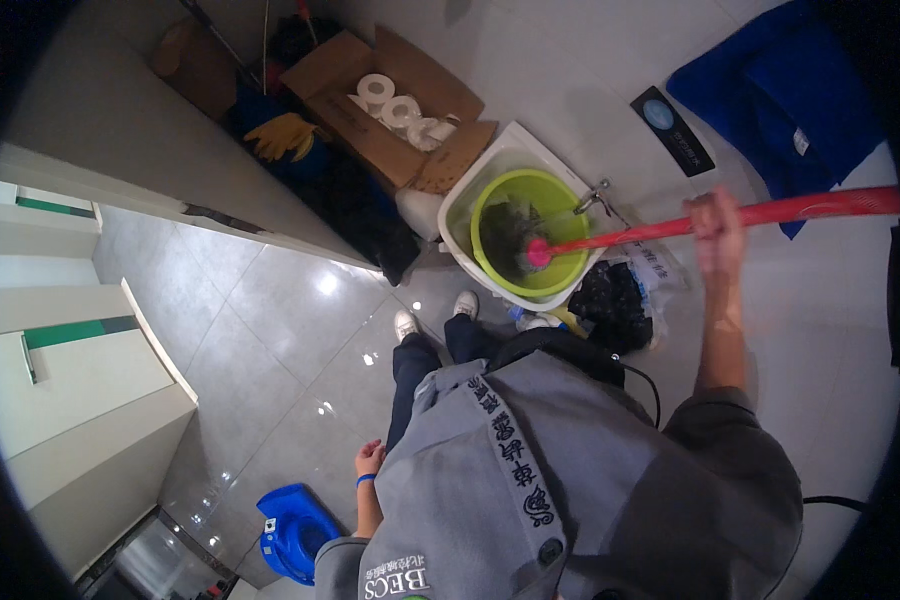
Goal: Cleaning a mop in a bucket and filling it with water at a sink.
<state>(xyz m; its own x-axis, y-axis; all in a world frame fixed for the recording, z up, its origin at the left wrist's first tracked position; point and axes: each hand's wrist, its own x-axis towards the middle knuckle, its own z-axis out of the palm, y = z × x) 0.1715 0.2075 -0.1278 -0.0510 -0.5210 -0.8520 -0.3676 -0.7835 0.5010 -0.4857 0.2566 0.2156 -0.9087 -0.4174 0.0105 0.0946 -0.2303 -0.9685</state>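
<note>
My right hand (716,229) grips the red pole (810,212) of a mop. The pole slants down to a pink socket (540,253), below which the dark mop head (506,232) lies inside a lime-green bucket (577,274). That bucket stands in a white mop sink (457,199). From the metal tap (592,197) a thin stream of water runs into the bucket. My left hand (370,456), with a blue band at the wrist, hangs beside my body. Its fingers are loosely bent and nothing shows in it.
An open cardboard box (345,112) of toilet paper rolls stands behind the sink. Yellow gloves (281,137) lie left of it. Black plastic bags (611,307) crowd the sink's near side. Blue cloth (780,97) hangs on the wall. A blue plastic object (300,532) sits behind my left arm.
</note>
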